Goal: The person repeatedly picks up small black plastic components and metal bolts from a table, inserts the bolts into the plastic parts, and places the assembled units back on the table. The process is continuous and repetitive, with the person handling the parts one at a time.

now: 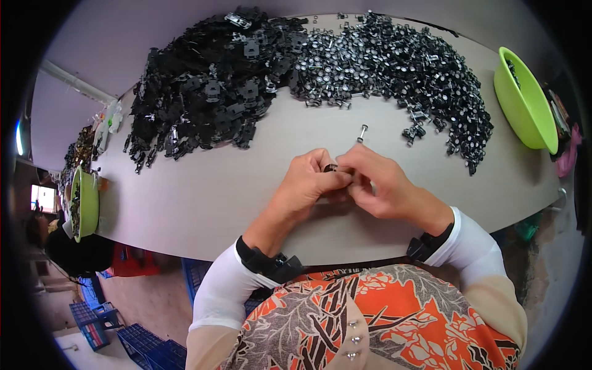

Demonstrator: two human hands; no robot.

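Observation:
Close together over the near middle of the table, my left hand (306,184) and my right hand (383,183) pinch at a small dark piece (330,168). Most of that piece is covered by my fingers, so its exact kind does not show. Just beyond my right fingertips lies a short metal axle (363,132) with a small wheel-like disc at each end. Farther off on the right is a big heap of similar silver and black wheeled axles (382,58). Beside it, on the left, rises a heap of flat black parts (209,92), some with shiny faces.
A lime-green basin (535,123) stands tilted in view at the table's right edge, small parts inside. Another green basin (90,206) with parts sits by the left edge. The pale table (203,203) curves around me. Blue crates (145,345) are on the floor at lower left.

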